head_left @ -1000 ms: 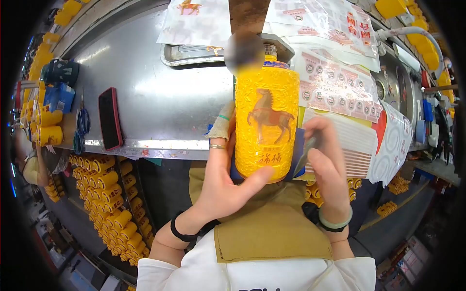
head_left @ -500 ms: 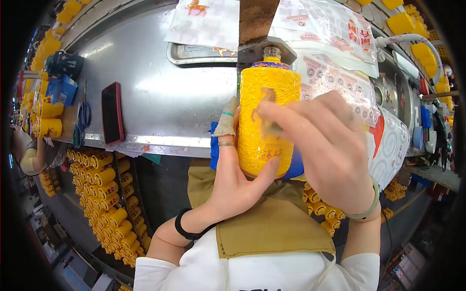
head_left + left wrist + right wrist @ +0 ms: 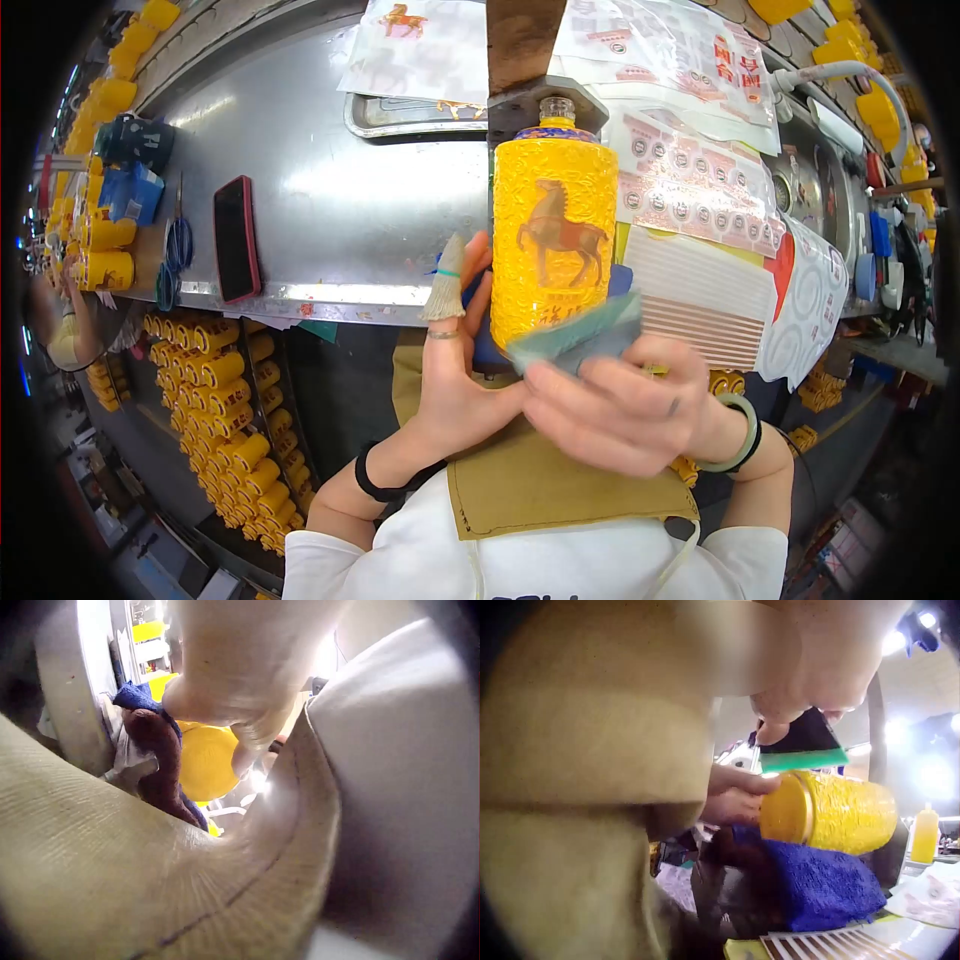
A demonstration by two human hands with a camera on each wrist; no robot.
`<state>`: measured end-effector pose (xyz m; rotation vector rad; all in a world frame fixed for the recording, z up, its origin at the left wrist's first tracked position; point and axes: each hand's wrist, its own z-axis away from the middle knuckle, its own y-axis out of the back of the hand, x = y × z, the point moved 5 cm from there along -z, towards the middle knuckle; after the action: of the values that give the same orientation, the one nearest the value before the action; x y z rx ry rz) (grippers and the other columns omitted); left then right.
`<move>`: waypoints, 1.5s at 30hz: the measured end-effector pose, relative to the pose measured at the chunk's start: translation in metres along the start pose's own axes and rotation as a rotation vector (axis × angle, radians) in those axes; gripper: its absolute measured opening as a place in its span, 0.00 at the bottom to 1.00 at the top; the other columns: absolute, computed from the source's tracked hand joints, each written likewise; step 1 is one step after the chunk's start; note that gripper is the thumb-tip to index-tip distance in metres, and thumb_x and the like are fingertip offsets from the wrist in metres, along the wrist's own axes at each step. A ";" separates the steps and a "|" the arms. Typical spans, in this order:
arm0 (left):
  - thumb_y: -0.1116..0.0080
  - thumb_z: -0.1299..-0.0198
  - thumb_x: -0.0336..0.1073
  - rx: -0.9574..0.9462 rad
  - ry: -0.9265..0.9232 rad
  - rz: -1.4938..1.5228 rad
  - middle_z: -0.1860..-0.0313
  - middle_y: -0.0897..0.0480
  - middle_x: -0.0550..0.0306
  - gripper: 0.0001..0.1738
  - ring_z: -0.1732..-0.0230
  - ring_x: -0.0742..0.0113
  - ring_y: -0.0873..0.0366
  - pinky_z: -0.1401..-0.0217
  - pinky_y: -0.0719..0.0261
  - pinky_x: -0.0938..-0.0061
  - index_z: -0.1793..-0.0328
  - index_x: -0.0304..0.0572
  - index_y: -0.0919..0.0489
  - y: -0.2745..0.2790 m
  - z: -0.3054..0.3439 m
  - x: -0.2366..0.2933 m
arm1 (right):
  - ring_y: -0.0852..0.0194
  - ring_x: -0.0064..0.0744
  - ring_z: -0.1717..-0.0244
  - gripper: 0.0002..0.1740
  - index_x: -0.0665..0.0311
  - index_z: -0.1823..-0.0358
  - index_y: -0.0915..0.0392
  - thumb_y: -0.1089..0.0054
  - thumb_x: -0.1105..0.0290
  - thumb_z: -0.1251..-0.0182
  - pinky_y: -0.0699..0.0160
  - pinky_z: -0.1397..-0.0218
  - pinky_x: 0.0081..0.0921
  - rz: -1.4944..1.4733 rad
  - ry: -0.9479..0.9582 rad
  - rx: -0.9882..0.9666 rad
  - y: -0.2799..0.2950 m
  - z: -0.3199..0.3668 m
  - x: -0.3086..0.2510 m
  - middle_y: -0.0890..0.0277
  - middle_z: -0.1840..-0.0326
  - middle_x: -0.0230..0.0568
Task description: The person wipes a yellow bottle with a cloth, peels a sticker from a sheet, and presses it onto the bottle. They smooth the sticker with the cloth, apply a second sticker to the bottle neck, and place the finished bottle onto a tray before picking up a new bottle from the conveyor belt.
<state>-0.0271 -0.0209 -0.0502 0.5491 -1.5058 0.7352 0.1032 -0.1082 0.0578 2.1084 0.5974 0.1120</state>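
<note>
A yellow embossed bottle [image 3: 555, 165] with a brown horse decal [image 3: 560, 235] lies with its clear glass neck pointing away from me. My left hand [image 3: 450, 385] holds it at the lower left, fingers along its side and thumb hidden behind my other hand. A knitted finger cover [image 3: 444, 290] sits on one left finger. My right hand [image 3: 630, 410] grips a squeegee [image 3: 585, 335], whose blade overlaps the bottle's base below the lettering. In the right wrist view the squeegee's green edge [image 3: 802, 760] shows over the bottle [image 3: 847, 814], which rests on a blue cloth [image 3: 825, 889].
A metal bench [image 3: 330, 215] carries a phone [image 3: 236, 240], scissors [image 3: 177, 245] and a shallow tray [image 3: 415, 118]. Decal sheets [image 3: 700, 180] and a striped sheet [image 3: 705, 290] lie to the right. Many yellow bottles [image 3: 215, 400] are stacked below the bench on the left.
My right hand swept left over the horse decal with the squeegee, then drew back down to the bottle's base. The horse shows again, and the left thumb is now covered.
</note>
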 end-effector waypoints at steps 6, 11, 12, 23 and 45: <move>0.19 0.52 0.26 0.051 -0.205 -0.301 0.15 0.43 0.42 0.61 0.16 0.50 0.40 0.17 0.37 0.56 0.14 0.34 0.48 0.002 0.002 0.012 | 0.26 0.22 0.60 0.12 0.55 0.59 0.11 0.33 0.69 0.47 0.31 0.62 0.20 -0.016 -0.097 0.100 0.007 0.003 0.004 0.13 0.54 0.30; 0.20 0.53 0.26 0.105 -0.228 -0.283 0.21 0.36 0.39 0.58 0.21 0.44 0.35 0.20 0.32 0.54 0.16 0.35 0.42 0.002 0.009 0.006 | 0.21 0.26 0.61 0.16 0.62 0.52 0.15 0.29 0.74 0.45 0.29 0.68 0.21 -0.288 -0.404 0.169 -0.005 0.014 0.004 0.13 0.56 0.36; 0.20 0.53 0.26 0.099 -0.229 -0.281 0.21 0.36 0.39 0.58 0.21 0.44 0.35 0.20 0.32 0.54 0.16 0.35 0.42 0.001 0.006 0.007 | 0.20 0.29 0.61 0.16 0.63 0.52 0.16 0.27 0.77 0.43 0.27 0.69 0.24 -0.294 -0.590 0.269 -0.007 0.018 0.013 0.13 0.58 0.36; 0.18 0.49 0.30 0.069 -0.492 -0.836 0.24 0.33 0.37 0.47 0.26 0.47 0.28 0.24 0.29 0.60 0.24 0.26 0.32 -0.010 0.007 0.021 | 0.26 0.41 0.69 0.10 0.67 0.53 0.18 0.35 0.82 0.36 0.28 0.66 0.32 -0.334 -1.000 0.278 -0.006 0.045 0.029 0.24 0.66 0.44; 0.11 0.62 0.35 0.132 -0.505 -0.671 0.37 0.19 0.49 0.44 0.40 0.52 0.21 0.37 0.21 0.64 0.35 0.34 0.20 0.000 -0.008 0.033 | 0.26 0.42 0.71 0.09 0.68 0.56 0.18 0.35 0.83 0.38 0.27 0.69 0.33 -0.361 -1.029 0.284 -0.011 0.027 0.017 0.26 0.68 0.44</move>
<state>-0.0237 -0.0119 -0.0175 1.3331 -1.5855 0.1678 0.1225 -0.1158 0.0310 1.9383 0.3422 -1.2395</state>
